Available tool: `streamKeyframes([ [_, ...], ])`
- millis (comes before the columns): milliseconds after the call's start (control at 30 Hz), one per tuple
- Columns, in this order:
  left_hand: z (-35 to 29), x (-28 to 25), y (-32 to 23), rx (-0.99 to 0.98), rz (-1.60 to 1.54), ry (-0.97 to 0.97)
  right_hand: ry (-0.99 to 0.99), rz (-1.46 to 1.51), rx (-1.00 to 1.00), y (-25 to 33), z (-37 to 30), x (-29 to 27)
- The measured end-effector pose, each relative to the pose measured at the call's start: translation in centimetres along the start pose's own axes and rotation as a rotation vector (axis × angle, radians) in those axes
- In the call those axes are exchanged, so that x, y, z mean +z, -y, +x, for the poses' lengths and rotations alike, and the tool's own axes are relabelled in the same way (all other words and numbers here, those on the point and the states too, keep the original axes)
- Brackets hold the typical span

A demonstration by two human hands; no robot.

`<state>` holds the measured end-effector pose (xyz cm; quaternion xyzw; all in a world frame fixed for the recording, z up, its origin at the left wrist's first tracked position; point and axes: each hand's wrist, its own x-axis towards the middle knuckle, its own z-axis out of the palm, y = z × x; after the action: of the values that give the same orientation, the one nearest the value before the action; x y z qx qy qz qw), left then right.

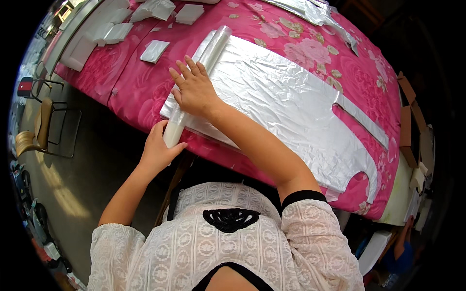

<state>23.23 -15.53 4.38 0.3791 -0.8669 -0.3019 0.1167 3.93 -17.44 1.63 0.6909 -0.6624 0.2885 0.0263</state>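
Observation:
A stack of thin, crinkled, silvery-white plastic sheets (286, 106) lies across the table, with cut-outs and strap-like strips at its right end, somewhat like disposable aprons. Along its left edge runs a clear, shiny roll of plastic film (217, 46), slanting from far to near. My right hand (196, 92) rests on the middle of this roll, palm down with fingers spread. My left hand (158, 150) is closed around the near end of the roll, which sticks out past the table edge; some of its fingers are hidden behind the roll.
A pink floral tablecloth (272, 29) covers the table. Folded white packets (155, 51) lie at the far left, and more silvery film (315, 13) lies at the far edge. A chair (43, 123) stands left, cardboard boxes (410, 128) right. Another person's arm (401, 242) shows lower right.

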Motion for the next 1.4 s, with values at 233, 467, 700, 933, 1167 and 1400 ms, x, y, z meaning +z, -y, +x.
streamKeyframes([
  [233,-1.8,-0.1,-1.6,-0.246,-1.138,0.440,-0.493,1.015,0.678,0.4,-1.6,-2.6],
  [467,-0.3,1.2,-7.0,-0.193,-0.846,0.577,-0.440,1.502,0.769,-0.4,-5.1,-10.8],
  [700,-0.7,3.0,-9.0,-0.266,-1.568,1.094,-0.533,1.883,0.690,-0.2,-8.7,-13.6],
  [933,-0.9,4.5,-9.7,-0.284,-1.152,0.852,-0.548,1.677,0.846,-0.5,-11.1,-13.7],
  [1167,-1.2,5.0,-10.0,-0.269,-1.282,0.996,-0.610,1.708,0.825,0.0,-12.2,-13.6],
  [1400,-1.1,6.7,-9.9,-0.362,-0.992,0.673,-0.568,1.450,0.871,0.9,-13.9,-9.6],
])
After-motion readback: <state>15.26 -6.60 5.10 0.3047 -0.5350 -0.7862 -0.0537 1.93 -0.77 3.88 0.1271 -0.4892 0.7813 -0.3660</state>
